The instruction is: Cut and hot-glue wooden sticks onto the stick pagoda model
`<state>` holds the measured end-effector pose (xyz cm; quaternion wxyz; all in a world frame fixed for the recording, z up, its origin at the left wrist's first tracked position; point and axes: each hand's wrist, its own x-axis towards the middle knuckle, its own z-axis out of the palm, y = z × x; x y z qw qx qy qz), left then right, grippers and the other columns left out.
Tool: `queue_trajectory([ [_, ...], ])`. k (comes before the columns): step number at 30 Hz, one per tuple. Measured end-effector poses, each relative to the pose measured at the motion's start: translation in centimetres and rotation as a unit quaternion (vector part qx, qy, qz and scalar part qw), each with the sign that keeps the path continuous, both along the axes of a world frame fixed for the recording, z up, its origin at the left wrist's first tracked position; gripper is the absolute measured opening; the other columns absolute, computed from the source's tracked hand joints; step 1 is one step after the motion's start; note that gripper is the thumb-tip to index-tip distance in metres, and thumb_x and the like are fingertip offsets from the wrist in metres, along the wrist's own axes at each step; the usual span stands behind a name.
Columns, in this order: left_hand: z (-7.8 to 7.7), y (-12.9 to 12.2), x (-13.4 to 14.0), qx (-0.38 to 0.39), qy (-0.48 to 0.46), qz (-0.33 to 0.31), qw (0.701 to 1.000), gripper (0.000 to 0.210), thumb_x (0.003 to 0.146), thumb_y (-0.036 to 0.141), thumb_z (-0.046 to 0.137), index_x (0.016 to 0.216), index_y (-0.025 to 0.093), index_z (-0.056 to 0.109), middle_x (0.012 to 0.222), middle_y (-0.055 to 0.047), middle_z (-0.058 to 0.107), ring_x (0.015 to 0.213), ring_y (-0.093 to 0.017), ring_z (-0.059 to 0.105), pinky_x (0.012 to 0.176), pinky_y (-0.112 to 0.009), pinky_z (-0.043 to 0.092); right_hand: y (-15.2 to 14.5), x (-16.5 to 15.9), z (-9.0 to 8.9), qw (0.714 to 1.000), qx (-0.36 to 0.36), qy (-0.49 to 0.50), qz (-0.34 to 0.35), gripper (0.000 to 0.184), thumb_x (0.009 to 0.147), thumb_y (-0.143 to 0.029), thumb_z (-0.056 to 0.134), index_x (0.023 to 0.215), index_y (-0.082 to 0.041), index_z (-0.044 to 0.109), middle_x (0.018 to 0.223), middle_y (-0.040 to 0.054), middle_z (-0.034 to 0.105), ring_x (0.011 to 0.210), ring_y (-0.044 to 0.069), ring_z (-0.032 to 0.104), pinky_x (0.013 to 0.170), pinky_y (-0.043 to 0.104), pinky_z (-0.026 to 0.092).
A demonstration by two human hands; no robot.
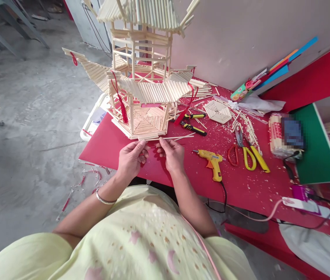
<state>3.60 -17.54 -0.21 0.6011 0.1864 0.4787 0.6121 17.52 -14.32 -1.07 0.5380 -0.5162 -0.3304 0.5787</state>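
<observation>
A pagoda model point(150, 91) built from thin wooden sticks stands on the red table, with red tassels point(123, 111) hanging from its roof corners. At the front edge of its six-sided base point(146, 120), my left hand point(132, 155) is closed, thumb against fingertips. Close beside it, my right hand point(171, 153) is likewise closed in a pinch. Between and beyond the fingertips lie thin wooden sticks point(182, 136), which both hands appear to grip along the base edge. Fingers partly hide where the sticks meet the base.
To the right lie a yellow glue gun point(213, 161), scissors point(246, 151), a yellow-handled cutter point(260, 158) and black-and-yellow pliers point(192, 126). Behind them are a hexagonal stick panel point(218, 111) and loose sticks. A bundle of sticks point(276, 136) and a power strip point(308, 206) sit farther right.
</observation>
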Motion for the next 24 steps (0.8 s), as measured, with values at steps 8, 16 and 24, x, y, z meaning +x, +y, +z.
queue_trajectory([
  [8, -0.15, 0.10, -0.07, 0.005, -0.001, 0.000, 1.000, 0.043, 0.067, 0.046, 0.096, 0.086, 0.014, 0.075, 0.075, -0.004, 0.072, 0.051, -0.008, 0.058, 0.039, -0.018, 0.041, -0.01, -0.10, 0.57, 1.000, -0.002, -0.011, 0.003, 0.036, 0.076, -0.054, 0.085, 0.078, -0.019, 0.075, 0.073, 0.0013, 0.077, 0.052, 0.008, 0.063, 0.044, 0.017, 0.043],
  [16, -0.07, 0.01, 0.01, -0.002, 0.008, 0.000, 1.000, 0.044, 0.066, 0.048, 0.095, 0.085, 0.014, 0.073, 0.075, -0.004, 0.072, 0.050, -0.007, 0.057, 0.040, -0.018, 0.041, 0.02, -0.15, 0.65, 1.000, -0.002, -0.017, 0.004, 0.038, 0.075, -0.056, 0.085, 0.077, -0.019, 0.075, 0.073, 0.0013, 0.077, 0.052, 0.008, 0.062, 0.044, 0.017, 0.043],
  [24, 0.14, 0.05, 0.06, -0.005, 0.007, 0.002, 1.000, 0.044, 0.065, 0.047, 0.096, 0.084, 0.014, 0.074, 0.074, -0.003, 0.072, 0.048, -0.007, 0.056, 0.039, -0.018, 0.041, 0.03, -0.15, 0.67, 1.000, 0.000, -0.014, 0.004, 0.037, 0.076, -0.055, 0.085, 0.078, -0.020, 0.075, 0.073, 0.0013, 0.078, 0.052, 0.008, 0.062, 0.044, 0.017, 0.044],
])
